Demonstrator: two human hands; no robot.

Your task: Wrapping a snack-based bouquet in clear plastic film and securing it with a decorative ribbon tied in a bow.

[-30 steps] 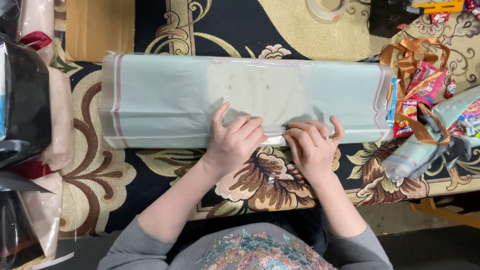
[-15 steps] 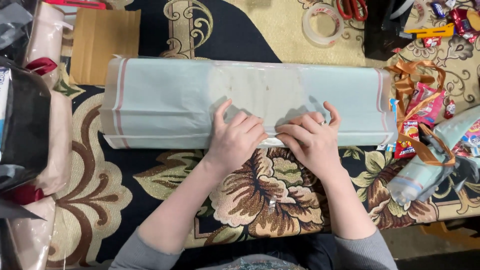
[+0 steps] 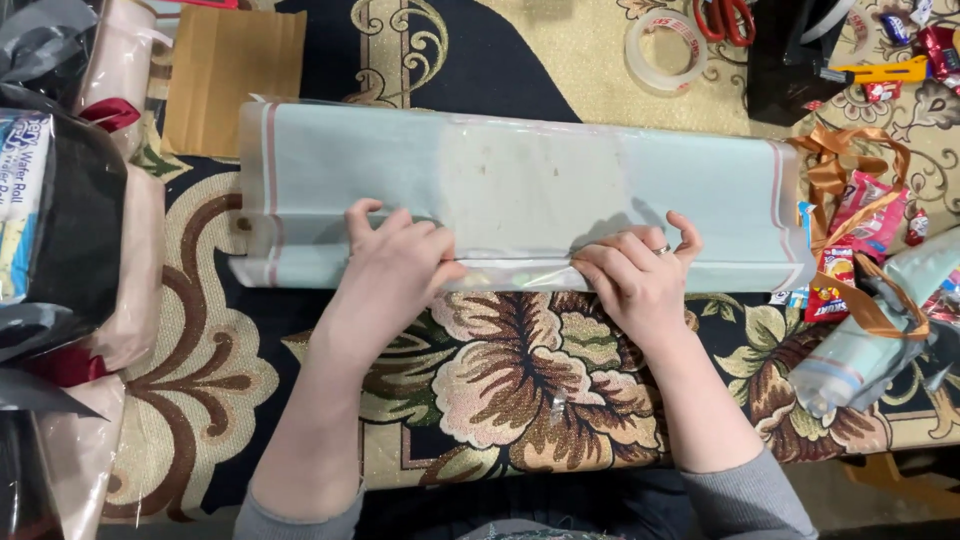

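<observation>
A long pale blue-green wrapping sheet (image 3: 520,180) with clear film over it lies folded across a patterned cloth. Thin pink stripes run near its two ends. My left hand (image 3: 392,265) presses on the near folded edge left of the middle, fingers curled over the fold. My right hand (image 3: 640,270) pinches the same edge to the right, a ring on one finger. A small gap of folded edge shows between the two hands.
A roll of clear tape (image 3: 665,48) and red-handled scissors (image 3: 722,18) lie at the back. A yellow cutter (image 3: 885,70), sweets and orange ribbon (image 3: 850,170) sit at right. A brown card (image 3: 235,80) lies back left, with pink and black wrapped bundles (image 3: 70,220) along the left edge.
My hands have slid apart along the near fold of the sheet, the right one further right. The view has shifted down so more of the back of the table shows.
</observation>
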